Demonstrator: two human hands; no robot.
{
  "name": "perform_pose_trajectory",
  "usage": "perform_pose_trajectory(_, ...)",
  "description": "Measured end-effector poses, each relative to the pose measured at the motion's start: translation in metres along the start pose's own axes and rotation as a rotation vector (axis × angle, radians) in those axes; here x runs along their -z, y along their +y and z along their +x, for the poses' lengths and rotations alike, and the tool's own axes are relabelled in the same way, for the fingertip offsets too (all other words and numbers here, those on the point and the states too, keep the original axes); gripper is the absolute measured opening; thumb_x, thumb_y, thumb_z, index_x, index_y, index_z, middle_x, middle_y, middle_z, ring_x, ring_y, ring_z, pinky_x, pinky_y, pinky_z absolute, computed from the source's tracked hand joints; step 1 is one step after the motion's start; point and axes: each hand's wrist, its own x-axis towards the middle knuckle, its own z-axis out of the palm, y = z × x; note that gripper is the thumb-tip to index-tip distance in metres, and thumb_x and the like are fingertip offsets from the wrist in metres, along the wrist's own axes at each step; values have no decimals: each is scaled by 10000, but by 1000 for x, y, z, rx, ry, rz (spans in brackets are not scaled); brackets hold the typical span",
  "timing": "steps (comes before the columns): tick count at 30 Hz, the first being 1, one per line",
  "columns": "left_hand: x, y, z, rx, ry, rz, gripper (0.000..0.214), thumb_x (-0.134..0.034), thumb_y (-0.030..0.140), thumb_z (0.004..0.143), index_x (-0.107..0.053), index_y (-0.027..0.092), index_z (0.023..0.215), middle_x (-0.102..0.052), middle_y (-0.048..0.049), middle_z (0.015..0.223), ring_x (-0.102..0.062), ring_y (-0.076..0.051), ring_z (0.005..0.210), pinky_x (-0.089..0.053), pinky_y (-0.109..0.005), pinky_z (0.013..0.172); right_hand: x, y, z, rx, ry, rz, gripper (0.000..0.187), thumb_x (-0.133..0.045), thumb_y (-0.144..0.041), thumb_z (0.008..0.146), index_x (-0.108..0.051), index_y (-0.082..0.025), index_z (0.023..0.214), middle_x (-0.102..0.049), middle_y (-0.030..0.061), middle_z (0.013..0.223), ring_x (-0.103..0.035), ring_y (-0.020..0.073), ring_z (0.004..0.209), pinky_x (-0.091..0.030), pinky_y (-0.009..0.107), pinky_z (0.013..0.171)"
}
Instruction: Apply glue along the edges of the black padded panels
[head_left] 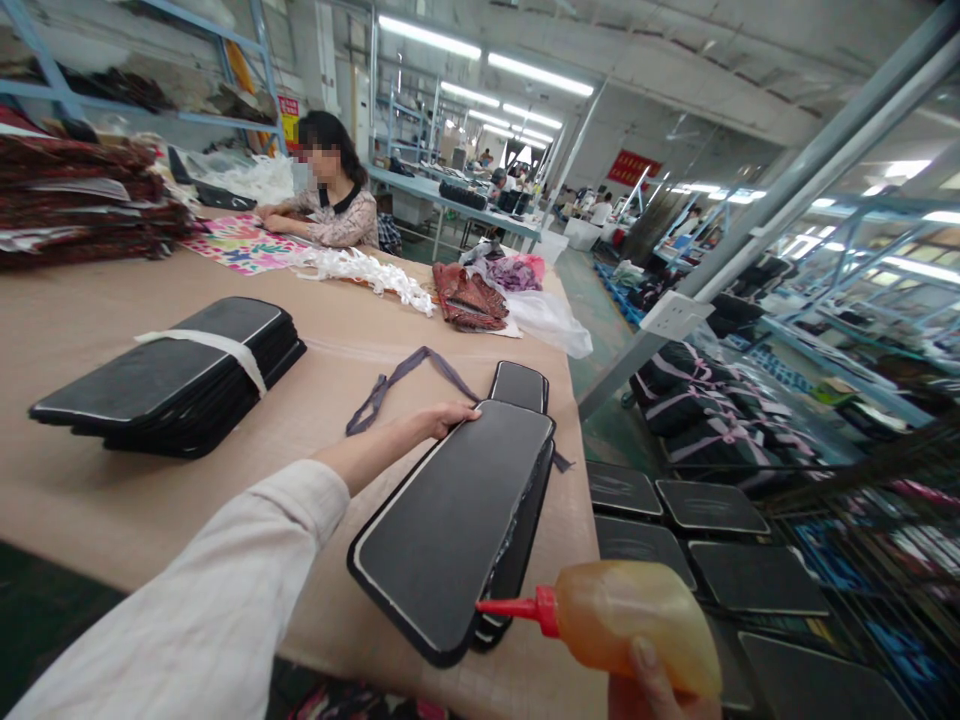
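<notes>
My left hand (442, 418) reaches across the brown table (112, 500) and grips the far left corner of a stack of black padded panels (457, 520). The top panel has a pale edge and lies tilted toward me. My right hand (652, 690) is at the bottom of the view, wrapped round an orange squeeze bottle (637, 625). Its red nozzle (514, 607) points left at the stack's near right edge. A smaller black panel (520, 386) lies just beyond the stack. A grey strap (409, 380) trails on the table near my left hand.
A tied bundle of black panels (180, 375) sits left. Folded red fabric (75, 200) is piled far left. A person (334, 195) sits at the table's far end by white strips (367, 270). More black panels (712, 540) lie on the floor right, behind a metal post (750, 240).
</notes>
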Motion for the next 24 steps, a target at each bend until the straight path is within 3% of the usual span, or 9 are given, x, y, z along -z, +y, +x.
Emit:
perform_pose_trajectory(4,3,2,-1,-9,11,-4,82,-496,213,821,-538,163,871,-659,-4,643,-614,-133,537,-522,-322,655,3,3,1,15,-28,-48,614,-678,-390,627,-471,-164,1159,-586,55,871,-533,171,653,-471,302,563)
perform_pose_trajectory(8,7,2,0,-11,19,-15,85,-489,210,823,-539,161,873,-659,-10,638,-614,-134,536,-522,-321,655,14,13,11,-24,-81,-6,650,-743,-340,535,-506,-149,1110,-581,35,742,-536,186,603,-471,313,521)
perform_pose_trajectory(14,15,2,6,-13,30,-47,94,-485,217,826,-536,158,878,-651,-17,620,-621,-144,549,-522,-324,652,17,15,13,-147,-2,97,670,-789,-227,410,-553,-167,1035,-594,24,777,-555,173,632,-480,267,543)
perform_pose_trajectory(20,21,1,10,-19,61,-72,121,-458,199,838,-536,146,913,-655,-23,619,-617,-139,530,-525,-317,643,15,13,10,-78,-48,47,627,-750,-272,521,-520,-165,1095,-591,35,768,-553,181,637,-492,298,548)
perform_pose_trajectory(24,26,0,12,-24,78,-99,128,-484,220,829,-538,151,921,-654,-17,617,-621,-142,541,-525,-312,646,18,20,13,-102,-26,70,635,-756,-268,512,-523,-167,1093,-584,24,724,-550,185,621,-496,309,536)
